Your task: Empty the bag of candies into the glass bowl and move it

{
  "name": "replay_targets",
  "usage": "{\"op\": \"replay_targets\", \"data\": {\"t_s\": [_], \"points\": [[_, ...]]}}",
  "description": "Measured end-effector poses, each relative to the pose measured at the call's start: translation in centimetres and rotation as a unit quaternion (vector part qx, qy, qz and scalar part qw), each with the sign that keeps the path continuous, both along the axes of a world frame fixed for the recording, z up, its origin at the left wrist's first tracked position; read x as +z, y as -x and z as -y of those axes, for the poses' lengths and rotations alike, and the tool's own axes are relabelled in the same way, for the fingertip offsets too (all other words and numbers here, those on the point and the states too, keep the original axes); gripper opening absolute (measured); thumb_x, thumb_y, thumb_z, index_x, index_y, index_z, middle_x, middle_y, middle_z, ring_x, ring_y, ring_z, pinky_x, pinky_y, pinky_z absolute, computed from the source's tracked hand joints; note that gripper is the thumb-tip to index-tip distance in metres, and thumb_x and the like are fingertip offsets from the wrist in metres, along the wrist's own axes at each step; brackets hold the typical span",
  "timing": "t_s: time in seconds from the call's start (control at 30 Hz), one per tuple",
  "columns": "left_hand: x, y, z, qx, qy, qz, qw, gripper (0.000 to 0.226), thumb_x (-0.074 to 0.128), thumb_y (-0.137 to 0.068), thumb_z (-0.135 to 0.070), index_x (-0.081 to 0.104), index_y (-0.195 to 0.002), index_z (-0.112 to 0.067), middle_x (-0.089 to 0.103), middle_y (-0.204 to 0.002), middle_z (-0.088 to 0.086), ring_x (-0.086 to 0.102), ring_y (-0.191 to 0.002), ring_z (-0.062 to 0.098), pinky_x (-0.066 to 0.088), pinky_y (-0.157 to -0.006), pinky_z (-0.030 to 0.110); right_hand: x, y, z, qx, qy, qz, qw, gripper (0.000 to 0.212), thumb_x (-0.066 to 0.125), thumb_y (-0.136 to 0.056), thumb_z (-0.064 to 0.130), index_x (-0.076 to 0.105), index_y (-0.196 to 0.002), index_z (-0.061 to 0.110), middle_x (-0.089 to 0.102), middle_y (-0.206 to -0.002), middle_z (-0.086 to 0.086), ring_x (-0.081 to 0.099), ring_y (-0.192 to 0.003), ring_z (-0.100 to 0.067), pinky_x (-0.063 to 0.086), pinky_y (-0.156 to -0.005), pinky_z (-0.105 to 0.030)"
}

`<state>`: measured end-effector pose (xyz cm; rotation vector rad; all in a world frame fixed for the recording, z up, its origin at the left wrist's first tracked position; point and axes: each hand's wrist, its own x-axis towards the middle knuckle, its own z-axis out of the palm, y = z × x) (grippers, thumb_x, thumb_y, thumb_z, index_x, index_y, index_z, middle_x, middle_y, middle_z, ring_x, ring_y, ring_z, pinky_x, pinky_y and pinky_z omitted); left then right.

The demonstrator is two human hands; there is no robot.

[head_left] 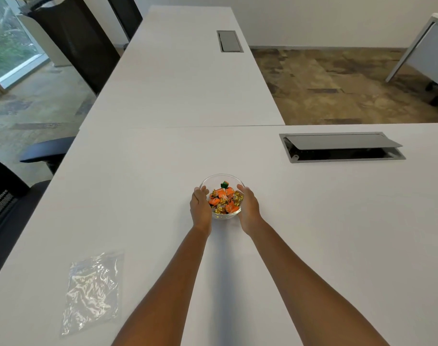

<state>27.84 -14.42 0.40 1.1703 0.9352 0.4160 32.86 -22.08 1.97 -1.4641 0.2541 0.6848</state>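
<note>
A small glass bowl [221, 178] stands on the white table, filled with several orange, gold and green wrapped candies [225, 199]. My left hand [200, 208] cups the bowl's left side and my right hand [249, 208] cups its right side, both arms stretched forward. The clear plastic bag [91, 290] lies flat and crumpled on the table at the near left, with no candies visible in it.
An open cable hatch [340, 147] is set in the table [312, 221] to the far right of the bowl. A second hatch [230, 41] sits in the adjoining table beyond. Black office chairs [10, 196] stand along the left edge.
</note>
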Motion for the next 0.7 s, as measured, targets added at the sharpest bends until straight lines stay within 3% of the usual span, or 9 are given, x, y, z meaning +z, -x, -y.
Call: {"op": "replay_targets", "data": {"t_s": [0.3,0.5,0.57,0.67,0.7], "points": [[-0.3,0.0,0.1,-0.005,-0.001,-0.003,1.0,0.047,0.018,-0.101,-0.029,0.043,-0.134,-0.007,0.047,-0.143,0.012,0.041,-0.132,0.024,0.032,-0.108,0.032,-0.4,-0.2,-0.1,0.002,0.02,0.009,1.0,0.045,0.021,-0.098,0.024,0.045,-0.135,0.014,0.041,-0.146,-0.012,0.04,-0.132,-0.028,0.035,-0.113,-0.045],[-0.2,0.1,0.2,-0.013,-0.01,-0.006,1.0,0.048,0.018,-0.1,-0.031,0.039,-0.137,-0.009,0.043,-0.146,0.01,0.038,-0.135,0.023,0.028,-0.111,0.033,-0.1,-0.3,-0.1,0.007,0.048,0.017,0.999,0.045,0.021,-0.098,0.024,0.045,-0.135,0.014,0.042,-0.145,-0.012,0.04,-0.131,-0.027,0.036,-0.106,-0.038],[-0.2,0.4,0.1,-0.012,-0.016,-0.011,1.0,0.049,0.018,-0.1,-0.034,0.037,-0.139,-0.01,0.041,-0.147,0.011,0.037,-0.136,0.023,0.026,-0.113,0.034,-0.1,-0.2,0.1,0.004,0.067,0.022,0.998,0.044,0.023,-0.098,0.026,0.045,-0.133,0.014,0.047,-0.139,-0.01,0.043,-0.128,-0.025,0.037,-0.103,-0.036],[-0.6,1.0,-0.2,-0.014,-0.047,-0.042,0.998,0.053,0.016,-0.099,-0.039,0.042,-0.137,-0.012,0.046,-0.143,0.012,0.041,-0.133,0.026,0.03,-0.115,0.038,-0.3,-0.1,1.0,-0.021,0.095,0.054,0.994,0.037,0.026,-0.096,0.029,0.055,-0.114,0.014,0.059,-0.111,-0.007,0.048,-0.105,-0.024,0.04,-0.084,-0.033],[-0.8,1.4,-0.2,-0.015,-0.072,-0.061,0.995,0.053,0.017,-0.098,-0.039,0.045,-0.135,-0.013,0.049,-0.141,0.012,0.042,-0.131,0.025,0.031,-0.114,0.038,-0.4,0.2,1.5,-0.02,0.117,0.083,0.989,0.037,0.026,-0.097,0.027,0.056,-0.114,0.012,0.059,-0.113,-0.009,0.048,-0.103,-0.022,0.039,-0.083,-0.032]]}}
